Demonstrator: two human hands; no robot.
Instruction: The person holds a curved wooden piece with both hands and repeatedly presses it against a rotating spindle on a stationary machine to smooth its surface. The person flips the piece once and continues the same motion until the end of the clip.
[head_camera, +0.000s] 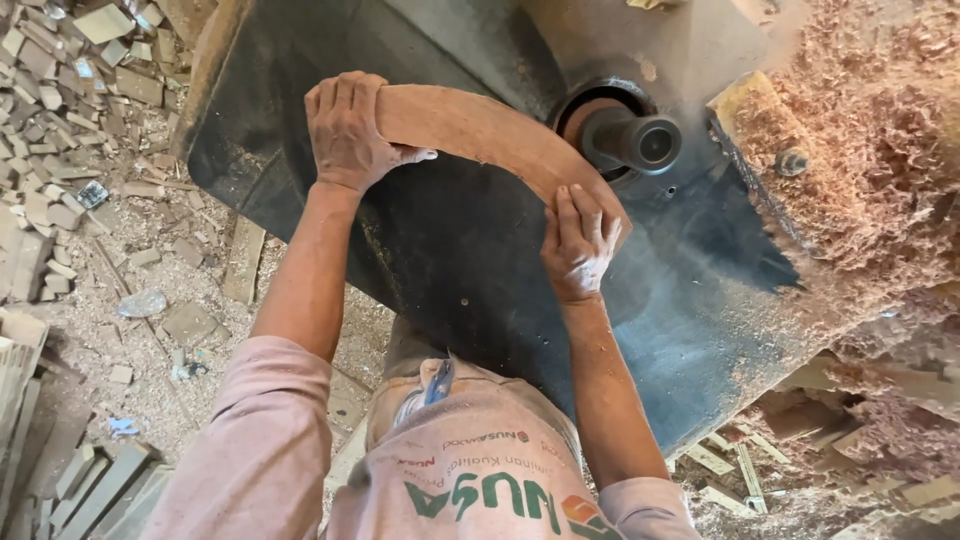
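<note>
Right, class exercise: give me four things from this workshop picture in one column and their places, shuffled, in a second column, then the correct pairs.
Things
1. left hand
2. right hand
3. metal spindle
4. wood shavings

Places
A. piled at the right of the dark machine table
B. sticking up through the round hole in the table
C. gripping the far left end of the curved wooden piece
D. pressing flat on the piece's end next to the spindle

Pairs: 1-C, 2-D, 3-B, 4-A
</note>
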